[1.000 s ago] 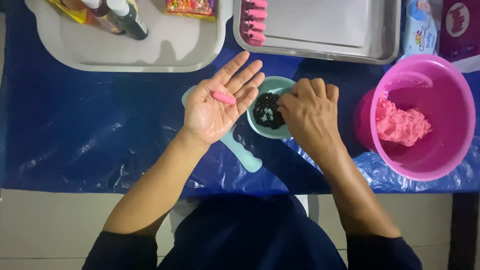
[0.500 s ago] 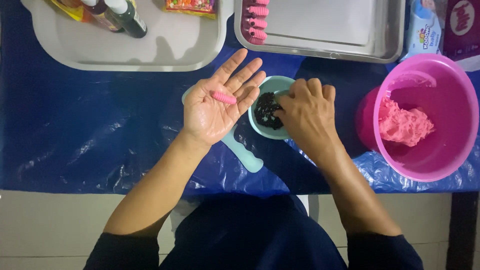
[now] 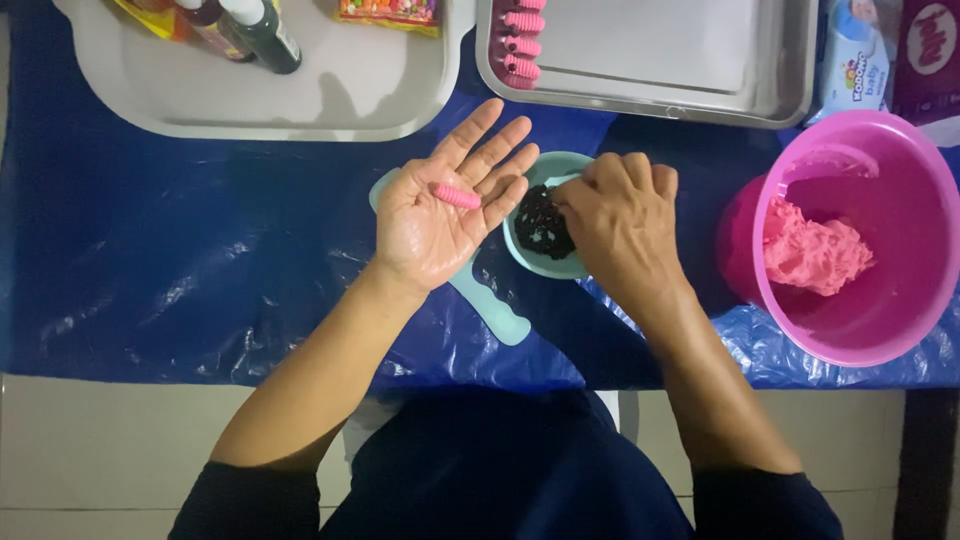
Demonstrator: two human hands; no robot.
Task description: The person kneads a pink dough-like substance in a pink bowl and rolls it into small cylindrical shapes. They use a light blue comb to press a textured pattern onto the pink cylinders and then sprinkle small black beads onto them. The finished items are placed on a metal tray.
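The left hand [image 3: 440,225] lies palm up and spread flat above the blue plastic sheet [image 3: 200,270], with a small ridged pink dough roll [image 3: 456,195] resting loose at the base of its fingers. The right hand [image 3: 620,220] is curled over a small teal bowl [image 3: 530,170], its fingertips pinching into the dark filling [image 3: 540,222] inside. A teal scoop [image 3: 497,310] lies under the left wrist. To the right stands a pink bucket [image 3: 900,160] holding pink dough [image 3: 815,250]. More ridged pink rolls [image 3: 518,45] line a steel tray [image 3: 700,100], beside a grey tray [image 3: 330,100] of bottles [image 3: 255,30]
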